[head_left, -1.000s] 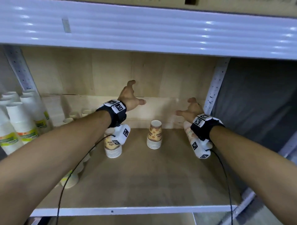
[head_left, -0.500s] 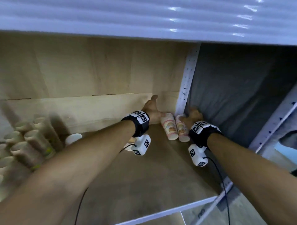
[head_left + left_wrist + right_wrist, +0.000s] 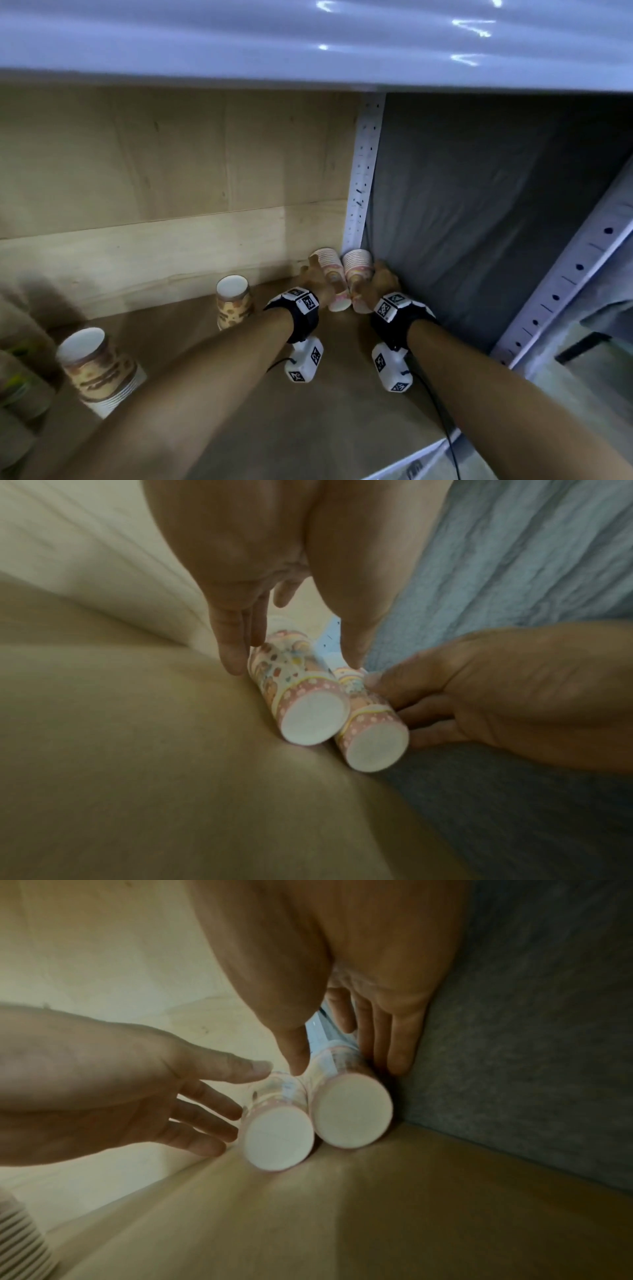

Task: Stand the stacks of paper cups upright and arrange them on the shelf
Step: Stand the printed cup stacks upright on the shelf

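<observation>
Cup stacks (image 3: 301,696) lying touching; L hand (image 3: 314,282), R hand (image 3: 383,282) gripping; print blurred.

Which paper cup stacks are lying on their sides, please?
The left pink stack and right pink stack, in the back corner; the near brown stack and far brown stack stand upright.

The left stack (image 3: 331,281) in the left hand (image 3: 312,280) and the right stack (image 3: 358,270) in the right hand (image 3: 384,283), pink patterned cups, lie on their sides, touching, bases toward the wrists.
</observation>
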